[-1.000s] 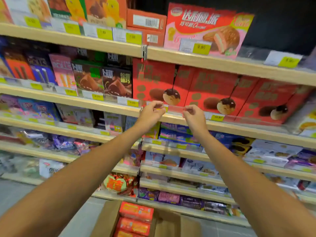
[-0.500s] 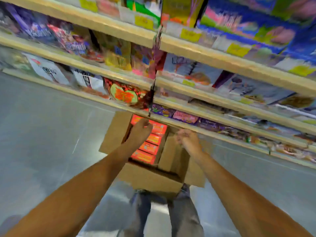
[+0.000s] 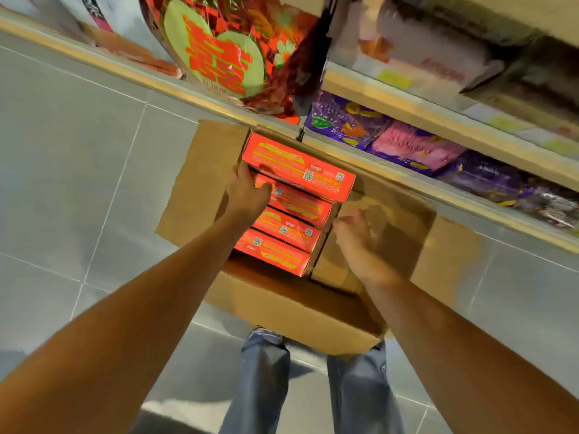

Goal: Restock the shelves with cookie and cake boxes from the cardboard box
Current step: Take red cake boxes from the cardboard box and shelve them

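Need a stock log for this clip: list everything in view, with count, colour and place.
floor: grey tiles, left and bottom.
shelves: two edges visible, beige, top of view.
cardboard box: one, brown, flaps open, on the floor below the shelves.
red boxes: four, red-orange, in a row in the cardboard box's left half.
heart-print bag: one, red with pale heart, lowest shelf, left.
purple packets: several, purple, lowest shelf, right.
pink packet: one, pink, among the purple packets.
jeans: one pair, blue, bottom centre.
left hand: fingers curled at the red boxes' left ends.
right hand: blurred, over the box's empty right half, holding nothing.
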{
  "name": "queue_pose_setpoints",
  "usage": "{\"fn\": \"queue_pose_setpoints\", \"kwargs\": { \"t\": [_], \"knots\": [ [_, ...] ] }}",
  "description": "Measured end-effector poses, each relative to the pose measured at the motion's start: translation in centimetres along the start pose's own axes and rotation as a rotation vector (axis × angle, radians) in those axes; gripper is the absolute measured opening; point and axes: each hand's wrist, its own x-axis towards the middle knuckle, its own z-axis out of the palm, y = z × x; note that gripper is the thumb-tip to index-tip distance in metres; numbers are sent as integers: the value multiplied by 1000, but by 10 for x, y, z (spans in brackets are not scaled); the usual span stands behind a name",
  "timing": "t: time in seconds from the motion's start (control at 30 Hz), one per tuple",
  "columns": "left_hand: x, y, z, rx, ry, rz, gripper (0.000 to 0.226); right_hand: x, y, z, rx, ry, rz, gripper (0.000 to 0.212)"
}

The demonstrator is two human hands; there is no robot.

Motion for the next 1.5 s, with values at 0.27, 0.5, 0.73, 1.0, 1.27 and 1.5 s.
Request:
{"fn": "queue_pose_setpoints", "kwargs": {
  "t": [0.27,0.5,0.73,1.0,1.27,1.5],
  "knots": [
    [69,-24,29,179,130,-8,68,89,8,42,164,7,-47,38],
    [65,-35,39,-65,161,29,32,89,14,21,270,49,-54,30],
    [9,-18,36,-241,124,-10,59,57,29,-29,227,157,-66,63],
    [-92,-6,10,-252,71,-159,74,-38,4,-96,45,41,-175,59],
    [-198,66,-43,-539,-209,-20,51,-148,-14,-186,124,113,-194,30],
    [-264,165,-103,-534,-161,230,32,-250,-62,-248,216,252,-288,52]
  ]
}}
